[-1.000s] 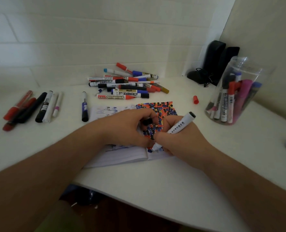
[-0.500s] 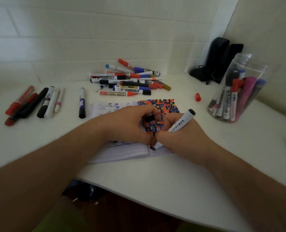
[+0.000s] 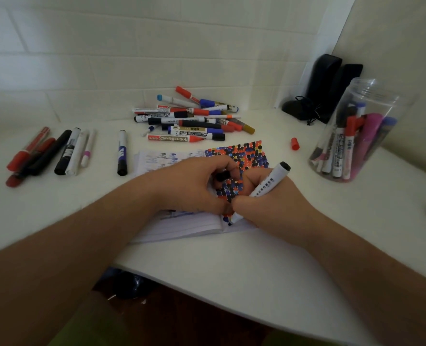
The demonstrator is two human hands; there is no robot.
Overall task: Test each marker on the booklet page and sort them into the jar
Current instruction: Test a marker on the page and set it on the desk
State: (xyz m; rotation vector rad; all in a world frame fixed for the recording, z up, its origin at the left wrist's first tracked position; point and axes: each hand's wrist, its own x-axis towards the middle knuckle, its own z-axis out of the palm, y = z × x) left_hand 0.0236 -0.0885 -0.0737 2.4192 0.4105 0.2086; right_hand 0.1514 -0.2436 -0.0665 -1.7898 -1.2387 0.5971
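Head view, white table (image 3: 231, 265), tiled wall (image 3: 107, 58), marker pile (image 3: 192, 121), jar (image 3: 354, 136)

Your right hand (image 3: 271, 208) grips a white marker (image 3: 264, 191), tilted, with its tip down on the near edge of the dotted booklet page (image 3: 246, 156). Your left hand (image 3: 194, 186) rests on the booklet just beside it, pinching a black cap (image 3: 223, 176). On the white counter (image 3: 231, 265), a heap of markers (image 3: 192, 121) lies far of the booklet, a row of markers (image 3: 49, 153) lies at the left, and a single blue marker (image 3: 122, 152) lies between them. A loose red cap (image 3: 295, 143) sits near the clear jar (image 3: 351, 136) at the right, which holds several markers upright.
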